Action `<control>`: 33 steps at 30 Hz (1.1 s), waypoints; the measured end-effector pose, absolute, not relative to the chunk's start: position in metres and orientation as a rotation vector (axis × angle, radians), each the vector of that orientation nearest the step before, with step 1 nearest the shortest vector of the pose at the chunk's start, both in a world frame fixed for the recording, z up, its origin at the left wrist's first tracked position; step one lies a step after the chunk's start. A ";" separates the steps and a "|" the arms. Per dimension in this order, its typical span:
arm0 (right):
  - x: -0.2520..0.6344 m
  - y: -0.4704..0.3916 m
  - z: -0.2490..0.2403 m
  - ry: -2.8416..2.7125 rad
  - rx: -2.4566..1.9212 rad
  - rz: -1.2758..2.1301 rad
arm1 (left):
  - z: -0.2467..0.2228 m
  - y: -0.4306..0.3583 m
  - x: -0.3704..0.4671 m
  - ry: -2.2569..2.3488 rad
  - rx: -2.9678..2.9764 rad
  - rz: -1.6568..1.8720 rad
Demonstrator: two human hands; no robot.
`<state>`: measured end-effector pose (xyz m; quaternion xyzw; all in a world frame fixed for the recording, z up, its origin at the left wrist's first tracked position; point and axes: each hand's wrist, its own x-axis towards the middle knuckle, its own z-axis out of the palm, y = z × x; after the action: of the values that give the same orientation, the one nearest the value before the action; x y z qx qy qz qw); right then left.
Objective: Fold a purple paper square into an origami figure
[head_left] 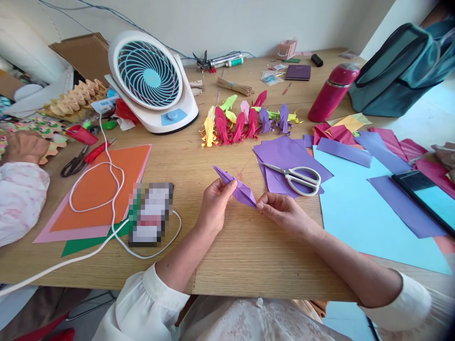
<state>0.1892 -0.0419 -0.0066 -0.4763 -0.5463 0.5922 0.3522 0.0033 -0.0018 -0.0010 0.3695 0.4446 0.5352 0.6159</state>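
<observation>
Between my hands, above the wooden table, is a folded piece of purple origami paper point(244, 193), long and pointed at both ends. My left hand point(217, 201) pinches its upper left half between thumb and fingers. At its lower right tip, the fingers of my right hand point(277, 208) are closed on the point. Just behind my right hand, white-handled scissors point(302, 181) lie on a stack of purple paper sheets point(284, 154). Farther back stands a row of folded paper figures point(239, 127) in yellow, red, green, pink and purple.
A white fan point(152, 80) stands at back left. A phone point(151, 215) with a white cable lies left, beside orange paper point(103, 189). Blue paper point(362, 213), a red flask point(334, 92) and a teal bag point(394, 71) are right. Another person's hand point(26, 147) rests far left.
</observation>
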 end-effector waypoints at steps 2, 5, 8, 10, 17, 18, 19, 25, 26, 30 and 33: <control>0.191 -0.042 -0.007 -1.417 -1.240 1.514 | 0.001 -0.002 0.003 1.008 0.851 1.201; 0.192 -0.043 -0.009 -1.414 -1.246 1.474 | 0.002 -0.003 0.003 0.986 0.848 1.167; 0.191 -0.043 -0.011 -1.390 -1.228 1.448 | 0.002 -0.003 0.003 0.982 0.854 1.148; 0.190 -0.043 -0.012 -1.367 -1.202 1.450 | 0.002 -0.004 0.004 0.987 0.864 1.136; 0.188 -0.042 -0.013 -1.357 -1.146 1.455 | -0.002 -0.005 0.005 0.982 0.918 1.104; 0.187 -0.042 -0.012 -1.348 -1.145 1.452 | -0.003 -0.004 0.005 0.987 0.931 1.105; 0.187 -0.043 -0.012 -1.336 -1.150 1.450 | -0.003 -0.004 0.005 0.994 0.944 1.107; 0.185 -0.043 -0.006 -1.214 -1.185 1.376 | -0.008 -0.002 0.005 1.010 0.959 1.140; 0.185 -0.042 -0.004 -1.179 -1.180 1.335 | -0.009 -0.002 0.005 1.014 0.968 1.144; 0.166 -0.056 0.011 -1.146 -1.055 1.278 | -0.011 -0.002 0.003 1.073 1.047 1.138; 0.130 -0.122 0.003 -1.246 -0.692 1.693 | -0.013 -0.001 0.002 1.121 1.102 1.105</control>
<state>0.1299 -0.1219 0.0034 -0.2794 -0.5035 0.6841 0.4477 0.0016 -0.0008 -0.0133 0.4703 0.4780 0.4714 0.5729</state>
